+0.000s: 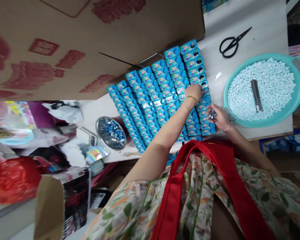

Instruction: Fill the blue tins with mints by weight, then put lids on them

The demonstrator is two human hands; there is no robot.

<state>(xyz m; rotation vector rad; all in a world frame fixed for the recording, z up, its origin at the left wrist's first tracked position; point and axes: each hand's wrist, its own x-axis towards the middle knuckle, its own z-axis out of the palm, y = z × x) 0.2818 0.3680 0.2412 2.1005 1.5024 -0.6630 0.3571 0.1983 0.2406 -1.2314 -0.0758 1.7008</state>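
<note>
Rows of small blue printed tins stand packed together on the white table. In the rightmost column, the far tins show dark round openings. Most tins in the other columns show a blue round spot at that end. My left hand, with a gold bangle at the wrist, reaches across onto the rightmost column. Its fingers are bent down together at a tin's end, and what they pinch is hidden. Beside the column's right edge, my right hand is curled palm up around several small shiny blue-and-silver metal pieces.
A turquoise basin of pale pellets, with a dark tube lying in it, stands at right. Black scissors lie behind it. A metal bowl of shiny blue pieces sits left. A large cardboard box borders the tins at the back.
</note>
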